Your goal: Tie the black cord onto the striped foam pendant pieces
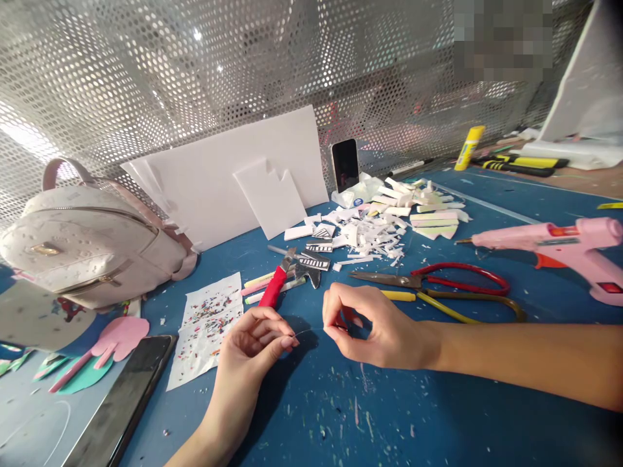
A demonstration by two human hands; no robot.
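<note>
A thin, clear thread [308,330] runs between my two hands above the blue table. My left hand [256,347] is closed, thumb and forefinger pinching one end of it. Opposite, my right hand [374,324] pinches the other end, fingertips pressed together. Just beyond the left hand lie red-handled pliers [275,285]. Left of that hand, tiny multicoloured beads or bits [209,318] are scattered on a white paper sheet [182,371]. Scissors with red and yellow handles [413,280] lie behind the right hand. Whether anything is strung on the thread is too small to tell.
White foam scraps [370,233] are heaped at the back, near a standing phone [345,165] and white boards [219,175]. A pink glue gun [549,243] lies right. On the left are a white backpack [82,240] and a dark phone [121,402]. A glue stick [469,149] stands far right.
</note>
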